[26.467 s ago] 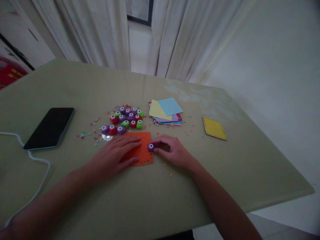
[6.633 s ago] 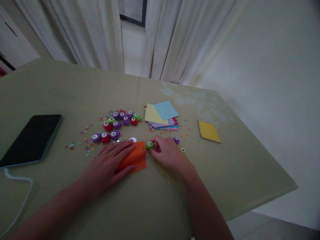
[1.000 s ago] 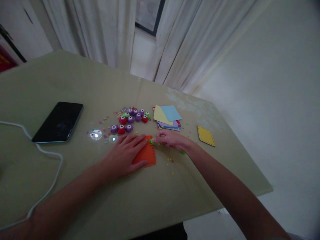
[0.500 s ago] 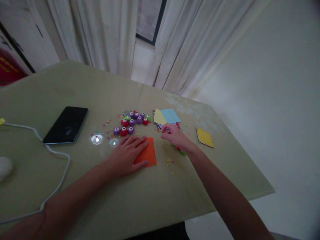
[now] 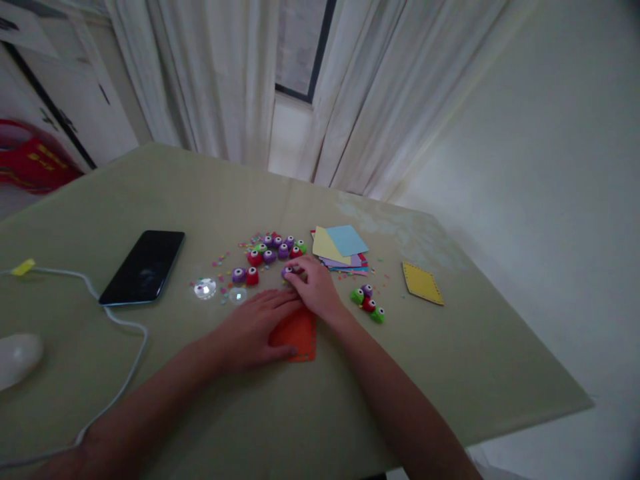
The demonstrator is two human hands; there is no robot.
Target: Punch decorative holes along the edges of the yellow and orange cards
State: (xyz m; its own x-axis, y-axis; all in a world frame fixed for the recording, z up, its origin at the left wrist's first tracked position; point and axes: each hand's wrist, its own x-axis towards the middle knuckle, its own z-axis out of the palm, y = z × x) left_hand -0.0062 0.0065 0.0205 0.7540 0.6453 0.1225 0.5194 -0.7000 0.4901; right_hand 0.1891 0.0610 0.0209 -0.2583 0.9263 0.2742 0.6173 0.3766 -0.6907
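My left hand (image 5: 263,327) lies flat with fingers stretched over an orange card (image 5: 300,340) that has small holes along its edge. Just beyond it, my right hand (image 5: 315,287) pinches a small purple one-eyed figure (image 5: 287,272) between thumb and fingers. A purple figure (image 5: 239,275) and a red figure (image 5: 252,276) stand to the left of that one. Behind them is a cluster of purple, red and green figures (image 5: 283,251). Several more, among them a red figure (image 5: 369,305), sit to the right of my right forearm.
Colored cards (image 5: 347,240) lie stacked at the back, with tiny confetti bits scattered around. A yellow card (image 5: 423,283) rests farther right. On the left are a black tablet (image 5: 143,267), a white cable (image 5: 127,310), a white mouse (image 5: 20,359) and a clear disc (image 5: 205,288).
My right hand has moved left and toward me, and a purple figure from the front row is now in its fingers. My left hand stays on the orange card. The view has shifted slightly.
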